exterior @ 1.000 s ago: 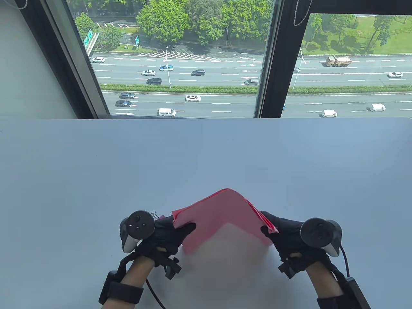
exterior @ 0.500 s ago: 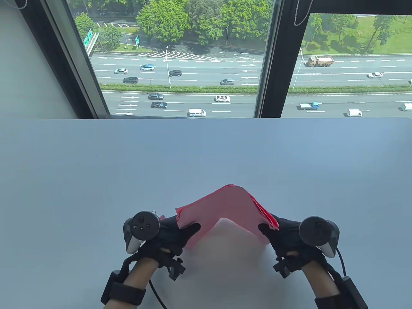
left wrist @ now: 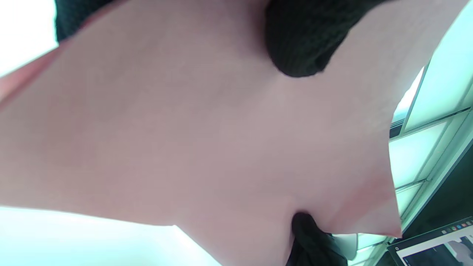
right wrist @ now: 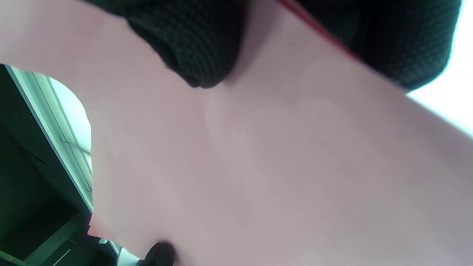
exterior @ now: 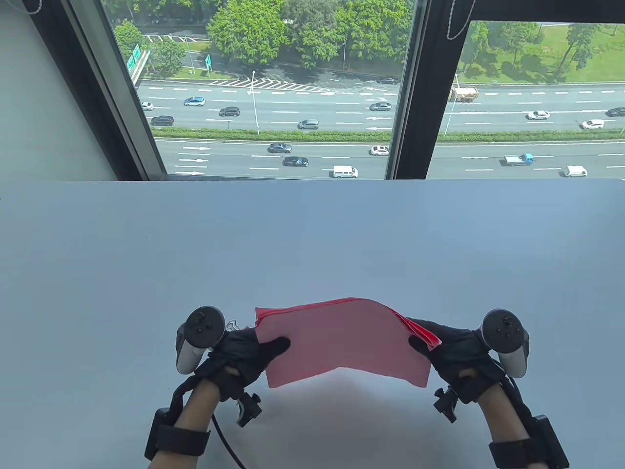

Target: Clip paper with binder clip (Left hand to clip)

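1. Red paper (exterior: pixel 342 339), a thin stack of sheets, was held above the table (exterior: pixel 312 234) near its front edge, stretched between both hands.
2. The left hand (exterior: pixel 246 354) pinched the stack's left edge, thumb on top.
3. The right hand (exterior: pixel 449 349) pinched the right edge, where the sheets fanned apart slightly.
4. A binder clip (exterior: pixel 233 324) showed as a wire loop just behind the left hand.

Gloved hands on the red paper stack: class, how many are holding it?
2. The left hand grips the left edge of the red paper stack, thumb on top; the right hand grips its right edge. A binder clip peeks out behind the left hand, mostly hidden.
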